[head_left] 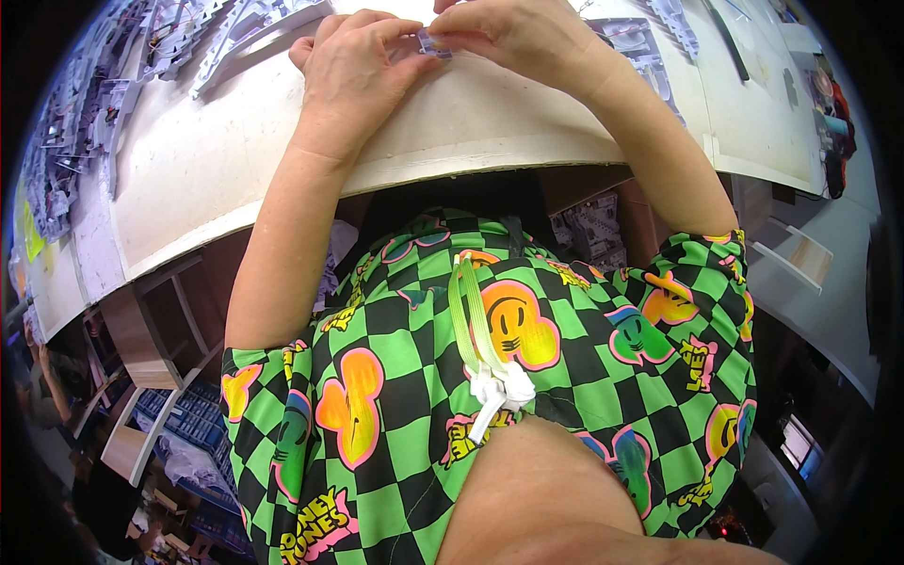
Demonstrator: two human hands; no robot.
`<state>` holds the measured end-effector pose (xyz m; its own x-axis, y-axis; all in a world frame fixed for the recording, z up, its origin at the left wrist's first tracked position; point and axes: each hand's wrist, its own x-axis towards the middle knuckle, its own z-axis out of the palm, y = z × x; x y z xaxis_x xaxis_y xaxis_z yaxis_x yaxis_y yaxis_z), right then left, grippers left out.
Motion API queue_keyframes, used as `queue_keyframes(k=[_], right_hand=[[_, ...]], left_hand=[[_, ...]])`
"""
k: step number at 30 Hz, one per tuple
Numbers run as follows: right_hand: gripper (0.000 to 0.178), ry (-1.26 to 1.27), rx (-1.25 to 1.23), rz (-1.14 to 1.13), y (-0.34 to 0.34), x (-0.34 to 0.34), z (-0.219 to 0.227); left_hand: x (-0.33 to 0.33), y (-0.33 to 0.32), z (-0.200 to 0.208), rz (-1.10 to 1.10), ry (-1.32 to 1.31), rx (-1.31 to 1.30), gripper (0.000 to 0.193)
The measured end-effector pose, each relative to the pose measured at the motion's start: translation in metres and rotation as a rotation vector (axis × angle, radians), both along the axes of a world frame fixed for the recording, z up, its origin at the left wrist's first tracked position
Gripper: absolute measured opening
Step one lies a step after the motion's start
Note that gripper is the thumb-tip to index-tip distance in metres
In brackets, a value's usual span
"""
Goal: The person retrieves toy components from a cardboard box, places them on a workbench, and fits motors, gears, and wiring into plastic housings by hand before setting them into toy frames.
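Note:
At the top centre of the head view, a small translucent, pale bluish plastic part [432,44] sits between my two hands, over the white tabletop [254,141]. My left hand [358,71] pinches its left side with thumb and forefinger, the other fingers curled. From the other side, my right hand [513,33] closes its thumb and fingers on the part; some of those fingertips are cut off by the upper edge. The part's exact kind is too small to tell.
Grey-white plastic housings [250,38] lie just beyond my left hand, and more parts [71,141] are heaped along the far left. Further pale mouldings [640,52] rest beside my right forearm. A dark thin bar [725,40] lies at the upper right. Blue crates [188,414] stand below, left.

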<state>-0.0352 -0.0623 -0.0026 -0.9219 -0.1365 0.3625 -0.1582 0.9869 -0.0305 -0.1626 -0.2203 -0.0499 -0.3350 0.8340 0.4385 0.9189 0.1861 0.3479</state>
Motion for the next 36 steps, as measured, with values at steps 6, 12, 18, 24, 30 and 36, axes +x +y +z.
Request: queue_keyframes(k=[6, 12, 18, 24, 30, 36], right_hand=[[0.009, -0.004, 0.040, 0.043, 0.003, -0.003, 0.000], [0.010, -0.002, -0.036, 0.041, 0.003, -0.001, 0.002], [0.012, 0.062, -0.062, 0.016, 0.010, 0.003, 0.016], [0.010, 0.031, 0.001, 0.067, 0.004, -0.003, 0.005], [0.008, 0.008, -0.034, 0.058, 0.004, -0.006, 0.004], [0.009, -0.149, 0.101, 0.035, 0.001, -0.010, 0.015]], left_hand=[[0.001, 0.000, -0.001, 0.028, -0.008, -0.014, 0.032], [0.000, -0.001, -0.003, 0.017, -0.013, 0.007, 0.032], [0.003, -0.001, -0.001, 0.019, -0.028, -0.007, 0.032], [0.002, 0.001, 0.000, 0.013, -0.029, -0.005, 0.034], [0.003, 0.000, -0.001, 0.020, -0.042, 0.007, 0.034], [0.003, 0.001, -0.001, 0.012, -0.040, -0.006, 0.034]])
